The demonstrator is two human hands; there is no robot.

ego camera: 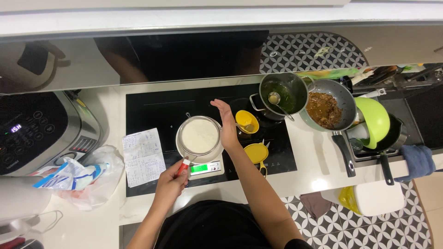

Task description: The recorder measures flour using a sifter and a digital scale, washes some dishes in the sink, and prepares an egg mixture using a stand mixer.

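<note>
We grip the sieve's red handle (183, 166) in our left hand (171, 183), sieve (199, 135) over a bowl (215, 156) on the scale (206, 168), while our open right hand (227, 125) touches its rim.

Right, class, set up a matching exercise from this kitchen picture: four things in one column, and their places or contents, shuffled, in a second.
Column one:
1. sieve
2. frying pan
3. handwritten sheet
4. yellow cup

Column two:
A. lying on the hob's left front corner
B. held by its red handle over the scale
C. filled with brown food
D. just right of the right hand

Pairs: 1-B, 2-C, 3-A, 4-D. The left hand holds the sieve handle.
</note>
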